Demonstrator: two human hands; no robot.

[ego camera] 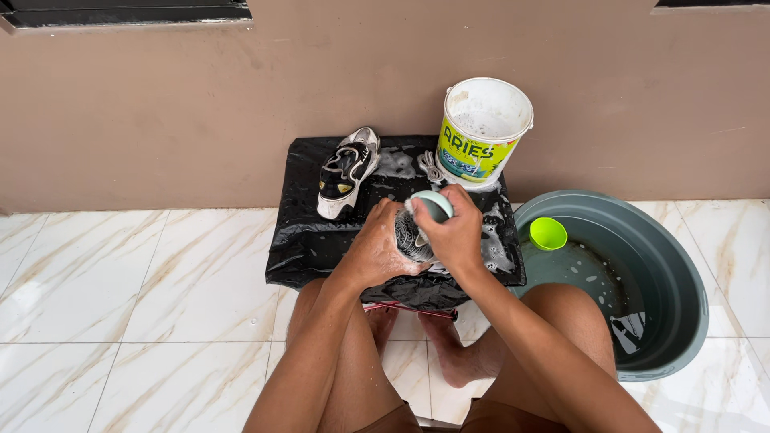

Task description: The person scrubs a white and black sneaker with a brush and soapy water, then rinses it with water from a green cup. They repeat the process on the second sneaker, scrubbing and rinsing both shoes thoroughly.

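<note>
We see a glossy, wet black plastic sheet [321, 240] at centre, polished marble-look tiles [144, 281] lower left, and a smooth grey plastic basin [682, 281] at right.

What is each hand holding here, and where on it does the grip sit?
The left hand grips a soapy shoe from its side. The right hand wraps over the back of a pale green brush pressed to it.

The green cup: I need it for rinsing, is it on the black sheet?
No, the green cup floats in the grey basin.
</note>
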